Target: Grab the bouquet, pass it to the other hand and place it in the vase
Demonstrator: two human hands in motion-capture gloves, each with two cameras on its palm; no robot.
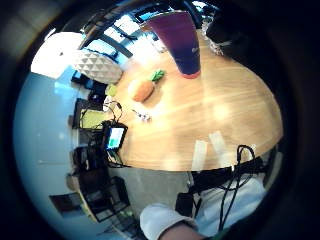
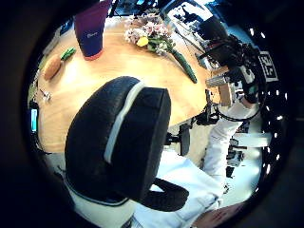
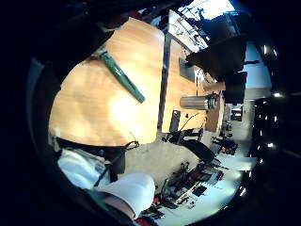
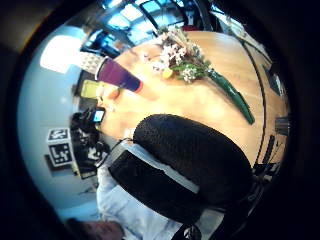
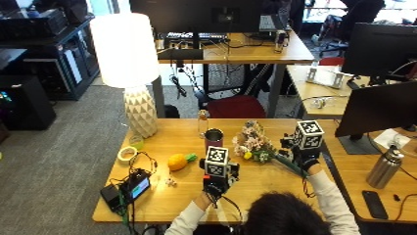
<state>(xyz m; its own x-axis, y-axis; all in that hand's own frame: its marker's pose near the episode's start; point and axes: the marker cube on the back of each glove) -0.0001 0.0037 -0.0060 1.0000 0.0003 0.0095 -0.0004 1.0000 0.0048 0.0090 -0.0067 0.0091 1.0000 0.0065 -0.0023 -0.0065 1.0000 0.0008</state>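
Observation:
The bouquet (image 5: 253, 144) of pale flowers lies on the wooden table (image 5: 176, 196), its green stem (image 3: 121, 75) pointing toward the right front. To its left, the dark purple vase (image 5: 213, 138) stands upright. My right hand (image 5: 305, 159) hovers just above the stem's end and grips nothing; the palm views show the bouquet (image 4: 182, 60) lying free on the wood. Further left, in front of the vase (image 1: 182, 42), my left hand (image 5: 214, 187) hangs over the table and holds nothing.
An orange carrot toy (image 5: 177, 161) lies left of the vase. A small screen device (image 5: 133, 188) with cables sits at the table's left front, a tape roll (image 5: 127, 153) behind it. A white lamp (image 5: 127, 63) stands at the back left. A monitor (image 5: 378, 107) and steel bottle (image 5: 384, 166) are on the right.

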